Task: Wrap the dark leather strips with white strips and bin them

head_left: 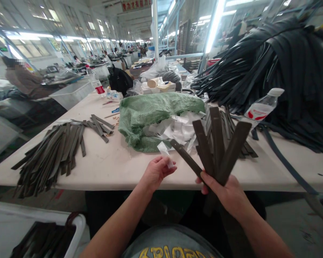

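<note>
Between the fingertips of my left hand [158, 172] is a small white paper strip [165, 153], pinched just in front of a green woven sack [161, 107]. White paper pieces [177, 129] spill from the sack's open mouth. My right hand [226, 191] grips several dark brown straps [217, 139], fanned out with their ends pointing up and away; one strap leans apart to the left. Behind the fan, more straps [249, 148] lie on the table, partly hidden. A large pile of similar straps [54, 150] is spread at the table's left.
A plastic bottle [263, 105] stands tilted in view at right, before a big heap of long black strips [282, 68]. Another bottle [97, 82] stands at the far left table edge [5, 168]. A white bin [80, 229] with dark pieces is at lower left. A person [24, 79] sits beyond.
</note>
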{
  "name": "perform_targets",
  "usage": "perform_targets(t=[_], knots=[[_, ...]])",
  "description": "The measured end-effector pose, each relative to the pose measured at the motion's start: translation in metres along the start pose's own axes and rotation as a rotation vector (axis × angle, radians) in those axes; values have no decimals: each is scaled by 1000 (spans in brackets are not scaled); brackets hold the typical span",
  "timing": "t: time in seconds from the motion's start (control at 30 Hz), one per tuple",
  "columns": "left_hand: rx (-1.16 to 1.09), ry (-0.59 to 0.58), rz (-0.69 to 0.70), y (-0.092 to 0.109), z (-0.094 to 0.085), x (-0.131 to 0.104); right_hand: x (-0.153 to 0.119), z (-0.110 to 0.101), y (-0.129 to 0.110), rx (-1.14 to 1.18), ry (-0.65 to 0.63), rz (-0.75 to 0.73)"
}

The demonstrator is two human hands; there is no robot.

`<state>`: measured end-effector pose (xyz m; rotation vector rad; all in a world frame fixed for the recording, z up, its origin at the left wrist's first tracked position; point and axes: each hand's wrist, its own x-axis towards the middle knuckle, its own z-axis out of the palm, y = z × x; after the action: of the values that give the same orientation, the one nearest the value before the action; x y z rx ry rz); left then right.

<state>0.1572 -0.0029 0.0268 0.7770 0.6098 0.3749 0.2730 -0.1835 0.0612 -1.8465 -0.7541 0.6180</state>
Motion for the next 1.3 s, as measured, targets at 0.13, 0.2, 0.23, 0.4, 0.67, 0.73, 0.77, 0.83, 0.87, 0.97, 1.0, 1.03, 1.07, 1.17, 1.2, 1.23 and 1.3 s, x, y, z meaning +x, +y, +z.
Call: perform_targets(t=[0.13,0.2,0.23,0.4,0.67,0.73,0.77,0.83,0.87,0.97,1.0,1.03,1.07,1.17,1.2,1.23,1.3], knots=[[-69,-16,-9,3,7,3,-34,0,27,-58,-49,37],[-71,-33,-15,3,9,3,-43,0,36,-84,-56,40],[-73,-38,-15,2,10,3,-46,0,39,-96,-57,39],[-67,-13,-12,3,7,1,-48,-1,48,-88,-72,45],[-10,-14,-45,-10,4,-1,-41,7,48,-75,-40,55],[20,-24,-27,-14,6,-5,-37,12,45,-59,-21,58],[32,-28,-11,-16,7,-7,-36,14,43,-36,-17,61],[51,-27,36,-14,7,-10,-35,19,41,57,-47,73],[55,-17,69,-12,6,-10,-36,21,41,117,-87,82],[47,35,169,-3,-3,-11,-43,25,46,202,-251,94],[46,53,189,-2,-7,-12,-45,27,49,186,-282,95],[53,65,198,-3,-9,-15,-46,29,51,157,-286,93],[76,66,200,-6,-11,-18,-46,31,53,123,-273,87],[206,-23,167,-25,-8,-34,-40,40,50,64,-185,48],[234,-93,137,-31,-5,-39,-36,43,48,65,-157,23],[244,-165,109,-35,-3,-43,-33,46,45,73,-136,-5],[204,-218,116,-34,-2,-46,-28,51,40,84,-119,-45]])
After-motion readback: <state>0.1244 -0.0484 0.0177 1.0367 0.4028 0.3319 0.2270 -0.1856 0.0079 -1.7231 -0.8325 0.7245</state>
